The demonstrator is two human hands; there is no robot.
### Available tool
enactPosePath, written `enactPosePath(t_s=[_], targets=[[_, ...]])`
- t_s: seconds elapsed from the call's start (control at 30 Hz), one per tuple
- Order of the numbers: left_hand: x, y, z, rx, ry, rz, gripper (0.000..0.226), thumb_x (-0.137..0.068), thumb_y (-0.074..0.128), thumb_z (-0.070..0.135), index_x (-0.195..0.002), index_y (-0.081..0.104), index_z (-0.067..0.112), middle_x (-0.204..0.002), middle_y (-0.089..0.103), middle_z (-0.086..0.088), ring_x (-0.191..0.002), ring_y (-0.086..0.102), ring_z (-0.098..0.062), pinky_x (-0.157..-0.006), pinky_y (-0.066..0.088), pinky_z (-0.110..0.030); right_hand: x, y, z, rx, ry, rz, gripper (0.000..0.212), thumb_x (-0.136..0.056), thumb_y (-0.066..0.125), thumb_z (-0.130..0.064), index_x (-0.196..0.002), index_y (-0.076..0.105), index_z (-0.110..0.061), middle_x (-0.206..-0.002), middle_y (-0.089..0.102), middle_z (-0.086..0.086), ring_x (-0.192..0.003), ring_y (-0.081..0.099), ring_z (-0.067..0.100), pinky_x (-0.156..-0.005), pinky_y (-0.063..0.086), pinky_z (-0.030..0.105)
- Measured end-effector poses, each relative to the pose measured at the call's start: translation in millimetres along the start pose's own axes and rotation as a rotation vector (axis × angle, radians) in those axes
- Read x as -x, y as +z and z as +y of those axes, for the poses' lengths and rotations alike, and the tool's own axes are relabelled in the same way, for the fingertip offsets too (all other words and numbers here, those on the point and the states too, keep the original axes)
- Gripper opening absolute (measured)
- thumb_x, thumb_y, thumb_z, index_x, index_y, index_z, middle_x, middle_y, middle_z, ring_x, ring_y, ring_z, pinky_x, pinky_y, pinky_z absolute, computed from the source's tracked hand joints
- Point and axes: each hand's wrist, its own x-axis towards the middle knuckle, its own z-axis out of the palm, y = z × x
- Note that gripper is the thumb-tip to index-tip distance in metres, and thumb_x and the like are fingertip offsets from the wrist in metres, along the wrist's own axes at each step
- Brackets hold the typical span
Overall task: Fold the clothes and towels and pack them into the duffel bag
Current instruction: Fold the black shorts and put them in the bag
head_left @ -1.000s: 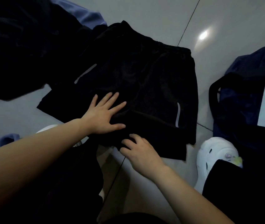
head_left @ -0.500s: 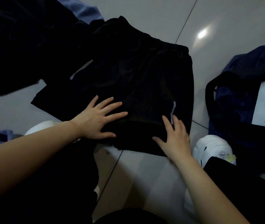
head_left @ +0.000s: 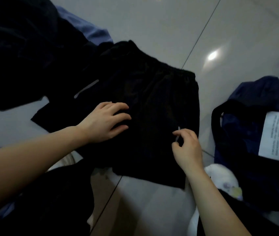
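Black shorts (head_left: 152, 103) with grey reflective stripes lie spread on the pale tiled floor in the middle of the view. My left hand (head_left: 104, 121) rests on the middle of the shorts, its fingers bent and pressing into the fabric. My right hand (head_left: 186, 147) is on the shorts' right leg by the grey stripe, thumb and fingers curled and pinching the cloth there. The dark navy duffel bag (head_left: 254, 126) with black straps and a white label lies open at the right.
A heap of dark clothes (head_left: 24, 53) with a blue garment (head_left: 91, 31) covers the upper left. A white clog (head_left: 224, 179) sits beside the bag at lower right. Another dark garment (head_left: 50, 201) lies at lower left. Bare floor tiles (head_left: 152, 23) stretch beyond the shorts.
My right hand went from lying flat on the right leg to pinching the fabric by the stripe. My left hand's fingers have bent. The view shifted, so the shorts sit lower in frame.
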Motion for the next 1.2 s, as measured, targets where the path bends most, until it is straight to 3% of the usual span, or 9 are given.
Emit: enactPosePath(t_s=[0.17, 0.27, 0.37, 0.53, 0.73, 0.87, 0.97, 1.03, 1.2], targets=[[-66.3, -34.5, -45.3, -0.083, -0.164, -0.035, 0.041, -0.088, 0.049, 0.045, -0.126, 0.053, 0.029, -0.135, 0.046, -0.003, -0.121, 0.050, -0.030, -0.093, 0.047, -0.048, -87.4, -27.3, -38.7, -0.096, -0.053, 0.066, 0.036, -0.089, 0.061, -0.020, -0.125, 0.056, -0.018, -0.123, 0.050, 0.003, -0.106, 0.054, 0.021, -0.084, 0.036, 0.023], [-102.3, -64.3, -72.4, -0.344, -0.226, -0.290, 0.056, -0.092, 0.048, 0.050, -0.144, 0.031, 0.035, -0.150, 0.025, 0.002, -0.138, 0.029, -0.023, -0.105, 0.037, -0.041, -149.0, -49.7, -52.5, -0.096, 0.020, 0.115, 0.046, -0.085, 0.065, -0.023, -0.130, 0.052, -0.019, -0.127, 0.046, 0.009, -0.112, 0.053, 0.027, -0.093, 0.038, 0.028], [-135.6, -89.9, -86.0, -0.526, -0.200, -0.383, 0.058, -0.095, 0.037, 0.054, -0.148, 0.020, 0.036, -0.153, 0.022, 0.002, -0.138, 0.029, -0.022, -0.106, 0.035, -0.038, -199.4, -68.3, -59.2, 0.043, 0.061, 0.013, 0.058, -0.087, 0.064, -0.031, -0.139, 0.042, -0.022, -0.138, 0.032, 0.011, -0.117, 0.051, 0.033, -0.099, 0.039, 0.035], [-181.2, -79.0, -100.2, -0.301, -0.416, -0.287, 0.052, -0.098, 0.032, 0.050, -0.147, 0.025, 0.034, -0.147, 0.035, -0.004, -0.132, 0.039, -0.030, -0.106, 0.036, -0.045, -238.3, -72.0, -46.9, 0.356, 0.080, -0.094, 0.046, -0.087, 0.066, -0.034, -0.129, 0.050, -0.026, -0.134, 0.038, 0.014, -0.121, 0.046, 0.036, -0.097, 0.040, 0.039], [-210.1, -43.8, -111.0, 0.082, -0.704, -0.177, 0.053, -0.100, 0.041, 0.025, -0.150, 0.022, 0.027, -0.146, 0.037, -0.016, -0.131, 0.040, -0.038, -0.108, 0.033, -0.046, -218.9, -48.3, -19.9, 0.303, -0.023, -0.070, 0.033, -0.092, 0.056, -0.020, -0.121, 0.040, -0.020, -0.111, 0.048, 0.016, -0.087, 0.053, 0.034, -0.070, 0.037, 0.032], [-216.2, -39.4, -104.3, 0.199, -0.669, -0.130, 0.058, -0.088, 0.060, 0.009, -0.142, 0.042, 0.022, -0.142, 0.046, -0.010, -0.128, 0.045, -0.029, -0.108, 0.035, -0.035, -216.8, -47.3, -10.1, 0.278, -0.093, -0.077, 0.026, -0.093, 0.054, -0.018, -0.116, 0.043, -0.020, -0.104, 0.044, 0.011, -0.080, 0.044, 0.030, -0.070, 0.036, 0.032], [-213.7, -43.0, -98.4, 0.245, -0.643, -0.036, 0.047, -0.082, 0.068, 0.009, -0.126, 0.055, 0.020, -0.128, 0.056, -0.005, -0.117, 0.053, -0.025, -0.100, 0.041, -0.033, -219.4, -53.4, -7.6, 0.213, -0.066, -0.139, 0.043, -0.090, 0.063, -0.022, -0.126, 0.040, -0.021, -0.116, 0.050, 0.015, -0.097, 0.053, 0.035, -0.076, 0.039, 0.034], [-209.4, -48.8, -93.3, 0.187, -0.574, 0.037, 0.037, -0.080, 0.071, 0.011, -0.114, 0.058, 0.017, -0.120, 0.056, -0.007, -0.108, 0.055, -0.027, -0.094, 0.044, -0.036, -218.5, -56.6, -9.2, 0.163, -0.050, -0.160, 0.049, -0.089, 0.065, -0.023, -0.132, 0.041, -0.023, -0.121, 0.054, 0.016, -0.108, 0.055, 0.035, -0.082, 0.041, 0.034], [-178.0, -74.1, -73.4, 0.111, -0.435, 0.160, 0.030, -0.078, 0.072, 0.007, -0.105, 0.060, 0.013, -0.112, 0.055, -0.003, -0.098, 0.055, -0.025, -0.083, 0.040, -0.029, -190.9, -53.6, -19.6, 0.052, -0.033, -0.182, 0.040, -0.089, 0.063, -0.017, -0.125, 0.046, -0.020, -0.118, 0.059, 0.016, -0.105, 0.057, 0.033, -0.082, 0.043, 0.033]])
